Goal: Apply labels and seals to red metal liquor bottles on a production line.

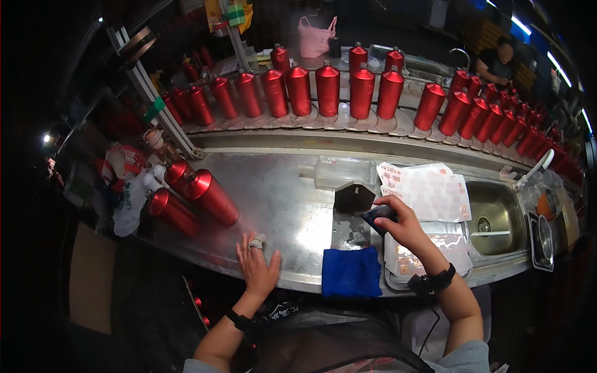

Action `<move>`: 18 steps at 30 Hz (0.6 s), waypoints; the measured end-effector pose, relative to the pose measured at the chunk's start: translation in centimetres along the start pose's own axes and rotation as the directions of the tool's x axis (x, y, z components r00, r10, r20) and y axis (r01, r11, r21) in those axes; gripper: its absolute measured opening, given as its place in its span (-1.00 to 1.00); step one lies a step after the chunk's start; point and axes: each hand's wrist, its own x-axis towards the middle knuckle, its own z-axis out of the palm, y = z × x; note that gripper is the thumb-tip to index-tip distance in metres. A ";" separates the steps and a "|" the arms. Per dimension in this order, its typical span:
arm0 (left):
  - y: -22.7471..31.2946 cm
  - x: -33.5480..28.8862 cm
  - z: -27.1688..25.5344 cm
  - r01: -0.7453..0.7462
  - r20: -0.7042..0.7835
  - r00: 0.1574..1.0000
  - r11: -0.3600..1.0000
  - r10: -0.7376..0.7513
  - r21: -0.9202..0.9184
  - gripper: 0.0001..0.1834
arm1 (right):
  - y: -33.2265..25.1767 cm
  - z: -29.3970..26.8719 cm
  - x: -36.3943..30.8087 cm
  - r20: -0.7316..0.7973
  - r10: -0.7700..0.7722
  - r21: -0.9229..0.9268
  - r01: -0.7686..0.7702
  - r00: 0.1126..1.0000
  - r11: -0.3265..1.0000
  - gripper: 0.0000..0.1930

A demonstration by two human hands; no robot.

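Note:
My left hand (257,267) lies on the metal worktop (280,186) with its fingers spread and a pale wrap round one finger. Just beyond it, to the left, red bottles stand and lean, the closest being a red bottle (213,198). In my right hand (401,221), pinched between thumb and fingers, is a small dark flat-sided piece (373,215); its kind cannot be made out. Beside that hand sits a black angular block (354,198), above a dark wet patch. A folded blue cloth (351,272) hangs at the front edge.
Printed label sheets (429,193) lie right, above a clear tray (392,267) with more sheets. Further right are a sink (494,217) and white hose. A clear bottle (342,171) lies behind the block. Red bottles (328,90) line a conveyor (311,124); a person (495,62) stands beyond.

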 end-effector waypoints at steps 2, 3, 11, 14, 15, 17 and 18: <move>0.0 0.2 0.1 -0.008 0.014 1.000 1.000 0.007 0.015 -0.37 | -0.1 -0.7 -0.9 -0.046 0.007 0.055 -0.005 0.999 0.998 -0.63; 0.1 0.3 0.0 -0.016 0.018 1.000 1.000 0.016 0.018 -0.37 | -0.2 -1.3 -1.5 -0.066 0.071 0.172 -0.059 0.995 0.983 -0.65; 0.4 1.4 -0.8 0.011 0.071 0.997 0.999 -0.014 0.050 -0.39 | -2.2 -6.6 -5.0 -0.066 0.346 0.612 -0.236 0.936 0.755 -0.86; 0.5 1.4 -0.9 0.017 0.071 0.997 0.998 -0.021 0.059 -0.40 | -2.0 -8.2 -5.4 -0.104 0.334 0.640 -0.194 0.937 0.743 -0.88; 0.3 1.3 -0.8 0.024 0.070 0.997 0.998 -0.028 0.062 -0.40 | -1.8 -8.3 -5.4 -0.131 0.330 0.649 -0.171 0.935 0.742 -0.88; 0.0 1.4 -0.6 0.032 0.067 0.997 0.998 -0.036 0.059 -0.41 | -1.2 -8.8 -5.2 -0.095 0.353 0.671 -0.202 0.931 0.713 -0.88; 0.4 1.4 -0.5 0.031 0.068 0.997 0.998 -0.034 0.050 -0.41 | -0.8 -9.2 -5.3 -0.051 0.380 0.684 -0.245 0.923 0.687 -0.87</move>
